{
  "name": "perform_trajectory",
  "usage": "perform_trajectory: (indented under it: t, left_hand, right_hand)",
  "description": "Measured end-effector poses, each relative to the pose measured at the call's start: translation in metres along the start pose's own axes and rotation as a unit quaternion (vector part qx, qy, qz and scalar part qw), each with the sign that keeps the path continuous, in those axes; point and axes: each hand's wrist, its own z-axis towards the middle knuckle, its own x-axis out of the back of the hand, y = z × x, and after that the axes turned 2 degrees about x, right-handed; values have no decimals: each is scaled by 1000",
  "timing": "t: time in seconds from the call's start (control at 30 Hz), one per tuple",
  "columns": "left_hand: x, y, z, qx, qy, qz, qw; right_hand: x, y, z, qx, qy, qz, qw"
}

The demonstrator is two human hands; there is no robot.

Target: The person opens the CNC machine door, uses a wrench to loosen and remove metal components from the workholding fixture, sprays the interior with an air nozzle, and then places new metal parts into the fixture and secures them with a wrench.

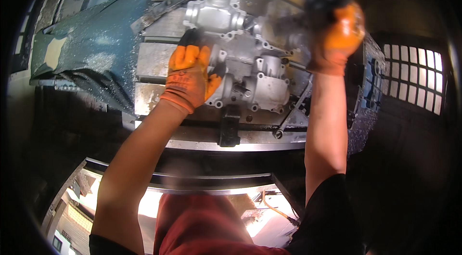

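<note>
Several silver-grey metal castings (272,92) with bolt holes along their flanges are grouped on a slotted metal machine table (151,60). My left hand (188,70), in an orange glove with black fingertips, has its fingers curled over the left side of the middle casting, partly hiding it. To its upper right lies another casting (215,17) with a ribbed neck. My right hand (342,33), in a matching glove, is raised at the upper right and closed around something dark. Blur and shadow hide what that is. The castings beneath it look hazy.
A wrench (294,110) lies right of the castings. A black clamp block (230,127) sits at the table's front edge. On the left, a blue-grey cover (91,53) carries metal chips. A flat bar (166,9) lies at the back, and a barred window (414,74) is at right.
</note>
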Motion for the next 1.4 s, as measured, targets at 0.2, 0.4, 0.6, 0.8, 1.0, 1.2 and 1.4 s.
perform_trajectory:
  t: [0.2, 0.4, 0.6, 0.8, 1.0, 1.2, 1.4]
  left_hand:
    - [1, 1, -2, 42, -48, 11, 998]
    - [3, 4, 0, 47, -57, -16, 997]
    - [-1, -3, -2, 57, -36, -29, 997]
    - [5, 4, 4, 24, -21, -2, 1000]
    - [3, 1, 0, 24, -46, 29, 998]
    - [-4, -5, -5, 9, -12, 22, 1000]
    - [12, -9, -7, -2, 16, -130, 991]
  right_hand:
    - [-86, 11, -25, 84, -140, -80, 983]
    - [-117, 40, -37, -34, -135, 45, 989]
    - [-32, -20, 1, 24, -62, -15, 998]
    - [30, 35, -15, 102, -98, -232, 962]
    - [32, 25, -25, 3, 8, -77, 997]
    - [48, -33, -16, -198, 172, 274, 925]
    - [11, -78, -108, -261, 353, 240, 866]
